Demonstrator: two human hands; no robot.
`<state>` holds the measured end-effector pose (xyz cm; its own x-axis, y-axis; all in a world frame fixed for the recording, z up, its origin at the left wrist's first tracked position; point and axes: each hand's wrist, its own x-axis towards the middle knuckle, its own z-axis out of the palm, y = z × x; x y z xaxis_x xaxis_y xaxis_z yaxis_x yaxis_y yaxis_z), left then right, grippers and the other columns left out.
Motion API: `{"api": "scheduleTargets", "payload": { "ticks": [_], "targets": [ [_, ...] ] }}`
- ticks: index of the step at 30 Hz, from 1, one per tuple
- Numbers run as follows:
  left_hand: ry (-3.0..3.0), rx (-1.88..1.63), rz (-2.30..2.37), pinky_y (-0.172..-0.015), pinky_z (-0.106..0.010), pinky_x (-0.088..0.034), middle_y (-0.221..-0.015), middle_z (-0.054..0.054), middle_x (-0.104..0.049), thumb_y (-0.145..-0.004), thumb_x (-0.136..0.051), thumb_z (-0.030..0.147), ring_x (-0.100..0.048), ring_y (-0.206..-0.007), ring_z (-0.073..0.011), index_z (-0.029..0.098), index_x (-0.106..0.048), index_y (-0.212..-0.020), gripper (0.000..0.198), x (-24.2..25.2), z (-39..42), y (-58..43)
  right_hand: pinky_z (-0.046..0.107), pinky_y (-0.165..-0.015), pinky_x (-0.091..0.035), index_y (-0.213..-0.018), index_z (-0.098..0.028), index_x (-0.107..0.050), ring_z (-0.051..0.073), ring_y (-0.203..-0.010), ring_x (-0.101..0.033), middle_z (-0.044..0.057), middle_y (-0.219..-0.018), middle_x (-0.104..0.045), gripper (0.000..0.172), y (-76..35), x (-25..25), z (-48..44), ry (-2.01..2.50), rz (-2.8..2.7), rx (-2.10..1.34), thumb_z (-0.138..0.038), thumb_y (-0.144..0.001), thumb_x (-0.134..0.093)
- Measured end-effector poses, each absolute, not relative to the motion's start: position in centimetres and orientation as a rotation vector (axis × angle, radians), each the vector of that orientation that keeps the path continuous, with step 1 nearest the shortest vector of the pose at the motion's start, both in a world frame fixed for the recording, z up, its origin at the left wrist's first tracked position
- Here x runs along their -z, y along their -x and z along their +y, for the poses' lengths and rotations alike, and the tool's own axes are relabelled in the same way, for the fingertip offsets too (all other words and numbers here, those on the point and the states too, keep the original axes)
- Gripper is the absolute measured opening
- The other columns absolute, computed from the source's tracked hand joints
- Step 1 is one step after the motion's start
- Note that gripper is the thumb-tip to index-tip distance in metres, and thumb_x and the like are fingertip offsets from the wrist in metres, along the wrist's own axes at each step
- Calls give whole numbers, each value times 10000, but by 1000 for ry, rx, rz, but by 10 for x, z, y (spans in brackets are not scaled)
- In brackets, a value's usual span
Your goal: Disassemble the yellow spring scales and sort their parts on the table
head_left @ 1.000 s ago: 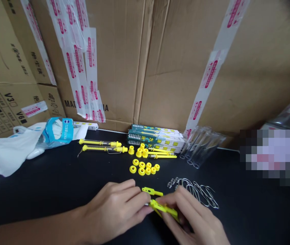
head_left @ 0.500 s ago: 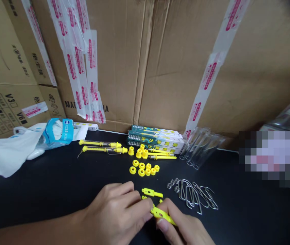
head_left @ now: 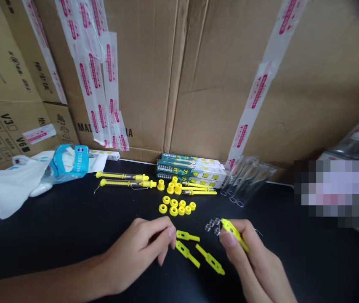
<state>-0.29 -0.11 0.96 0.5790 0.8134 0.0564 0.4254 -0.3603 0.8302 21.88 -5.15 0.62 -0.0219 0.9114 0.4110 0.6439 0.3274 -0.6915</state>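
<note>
My right hand [head_left: 251, 256] pinches a flat yellow plastic strip with holes [head_left: 233, 233] between thumb and fingers, raised in front of the metal wire hooks. The hand hides most of those hooks; one wire end [head_left: 258, 232] shows past it. Curled up at the left, my left hand [head_left: 144, 252] has thumb and forefinger together; whatever is between them, if anything, is hidden. Beside its fingertips lie two similar yellow strips, an upper one [head_left: 188, 236] and a lower one [head_left: 187, 253]. A third loose strip [head_left: 210, 259] lies between my hands. Several small springs [head_left: 211, 223] sit just left of my right fingertips.
Yellow rings [head_left: 173, 207] and caps [head_left: 171, 187] stand mid-table. Behind them are assembled spring scales [head_left: 125, 183], printed boxes [head_left: 192, 172] and clear tubes [head_left: 245, 185]. A plastic bag [head_left: 72, 162] lies left. Cardboard [head_left: 147, 84] walls the back.
My hands have moved apart. The right has gone right and up with a yellow strip, over the hooks. A loose strip now shows between my hands; the left has drawn back slightly left.
</note>
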Motion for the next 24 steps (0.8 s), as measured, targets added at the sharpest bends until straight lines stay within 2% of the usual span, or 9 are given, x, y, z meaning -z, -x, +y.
{"api": "scheduleTargets", "payload": {
  "ticks": [4, 6, 12, 16, 19, 21, 24],
  "targets": [
    [-1810, -636, 1024, -531, -209, -342, -602, 40, -587, -989, -430, 448, -491, -553, -104, 184, -661, -854, 375, -5, 8, 3, 206, -705, -519, -1082, -247, -565, 141, -807, -641, 18, -905, -598, 182, -228, -4, -42, 1245, -1920, -250, -281, -1017, -399],
    [-1714, -665, 1020, -514, -207, -328, -605, 38, -571, -966, -454, 460, -467, -549, -106, 180, -664, -872, 363, -4, 12, 2, 218, -718, -521, -1111, -236, -603, 146, -837, -634, 40, -951, -569, 210, -231, 0, -37, 1212, -1987, -171, -253, -1011, -418],
    [-1491, -764, 1059, -403, -186, -256, -695, 31, -507, -888, -506, 549, -369, -500, -84, 172, -645, -912, 403, -12, 16, 3, 210, -679, -521, -1120, -248, -644, 132, -778, -646, 20, -882, -621, 208, -234, 5, -29, 1134, -2065, -202, -203, -995, -483],
    [-1411, -807, 1034, -406, -155, -321, -680, 32, -477, -875, -528, 541, -402, -530, -85, 172, -586, -805, 381, -13, 15, 3, 215, -663, -540, -1023, -258, -647, 138, -741, -672, 5, -877, -692, 125, -233, 3, -31, 1195, -2046, -285, -281, -977, -534],
    [-1303, -820, 955, -374, -146, -332, -566, 62, -430, -901, -490, 537, -376, -453, -74, 194, -468, -724, 387, -9, 13, 2, 198, -547, -540, -973, -247, -619, 124, -574, -660, -10, -763, -694, 173, -232, 2, -35, 1317, -1966, -429, -376, -982, -503],
    [-1257, -821, 923, -332, -141, -317, -512, 78, -422, -924, -458, 537, -367, -394, -71, 208, -418, -729, 385, -5, 13, 2, 180, -458, -518, -1005, -238, -572, 105, -440, -620, -27, -683, -665, 226, -233, 3, -38, 1403, -1900, -580, -415, -1002, -432],
    [-1246, -779, 859, -313, -131, -328, -493, 63, -496, -963, -409, 525, -460, -368, -86, 212, -403, -770, 368, -3, 11, 2, 170, -414, -501, -1060, -241, -498, 92, -355, -587, -44, -651, -638, 263, -234, 5, -42, 1498, -1870, -716, -446, -1022, -336]
  ]
}}
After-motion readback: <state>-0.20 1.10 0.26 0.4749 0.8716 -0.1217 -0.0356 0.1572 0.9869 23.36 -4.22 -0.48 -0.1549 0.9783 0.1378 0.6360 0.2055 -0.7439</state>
